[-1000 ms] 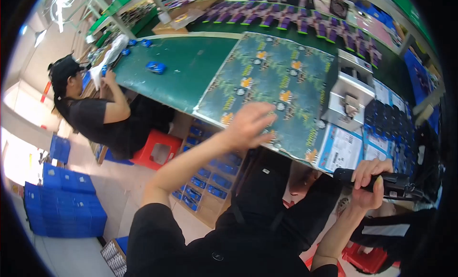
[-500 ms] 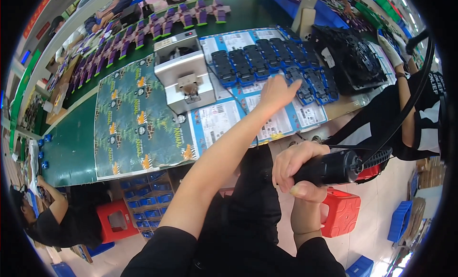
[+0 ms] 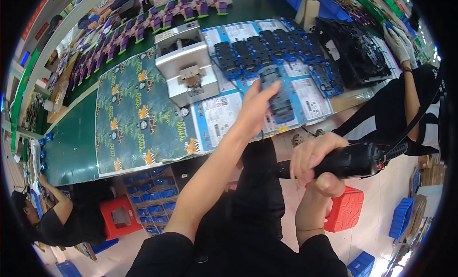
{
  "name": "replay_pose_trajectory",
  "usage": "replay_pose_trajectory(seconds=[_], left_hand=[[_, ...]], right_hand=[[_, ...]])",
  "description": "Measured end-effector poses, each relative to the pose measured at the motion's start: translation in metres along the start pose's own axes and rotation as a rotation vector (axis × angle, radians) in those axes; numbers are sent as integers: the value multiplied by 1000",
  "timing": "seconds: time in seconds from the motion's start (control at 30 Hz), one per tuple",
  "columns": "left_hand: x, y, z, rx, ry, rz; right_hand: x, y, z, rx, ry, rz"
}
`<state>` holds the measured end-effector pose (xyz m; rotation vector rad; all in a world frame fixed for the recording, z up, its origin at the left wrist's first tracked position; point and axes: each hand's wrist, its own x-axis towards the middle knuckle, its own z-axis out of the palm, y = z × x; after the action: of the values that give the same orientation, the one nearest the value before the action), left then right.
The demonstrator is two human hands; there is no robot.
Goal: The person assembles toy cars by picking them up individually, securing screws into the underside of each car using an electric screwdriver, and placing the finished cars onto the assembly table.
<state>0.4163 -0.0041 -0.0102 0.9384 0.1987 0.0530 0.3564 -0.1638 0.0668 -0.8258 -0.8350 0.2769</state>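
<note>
Gripped in my left hand (image 3: pixel 257 105) is a black and blue toy car chassis (image 3: pixel 278 104), blurred by motion and standing apart from the row behind it. Several more toy car chassis (image 3: pixel 245 57) lie side by side, dark undersides up, on the printed sheets. My right hand (image 3: pixel 317 160) is wrapped round a black electric screwdriver (image 3: pixel 350 161) with a cable, held in front of the table's near edge. To the left of my left hand stands a silver metal machine (image 3: pixel 188 71) that looks like a screw feeder.
A patterned green sheet (image 3: pixel 138 119) covers the table left of the machine. Purple and pink toy parts (image 3: pixel 143 26) line the back. A black plastic tray (image 3: pixel 350 52) sits at the right, near a co-worker's gloved hand (image 3: pixel 400 45). Red stools (image 3: pixel 346 207) stand below.
My left hand has picked a chassis out of the right part of the rows and brought it left. My right hand has shifted slightly right with the electric screwdriver.
</note>
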Motion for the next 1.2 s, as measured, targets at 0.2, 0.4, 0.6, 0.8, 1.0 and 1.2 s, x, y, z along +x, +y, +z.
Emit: replay_pose_trajectory(seconds=[0.2,0.4,0.6,0.8,1.0,1.2], left_hand=[[-88,36,-68,-55,148,-50],[-130,43,-108,-65,202,-22],[-144,37,-124,76,146,63],[-155,35,-132,17,113,13],[-165,36,-137,-218,166,-102],[-167,39,-136,-194,201,-90]], right_hand=[[15,20,21,27,-18,30],[26,43,53,59,-102,84],[31,53,74,32,-127,103],[33,58,80,26,-126,117],[36,63,83,50,-145,131],[39,63,81,52,-150,137]])
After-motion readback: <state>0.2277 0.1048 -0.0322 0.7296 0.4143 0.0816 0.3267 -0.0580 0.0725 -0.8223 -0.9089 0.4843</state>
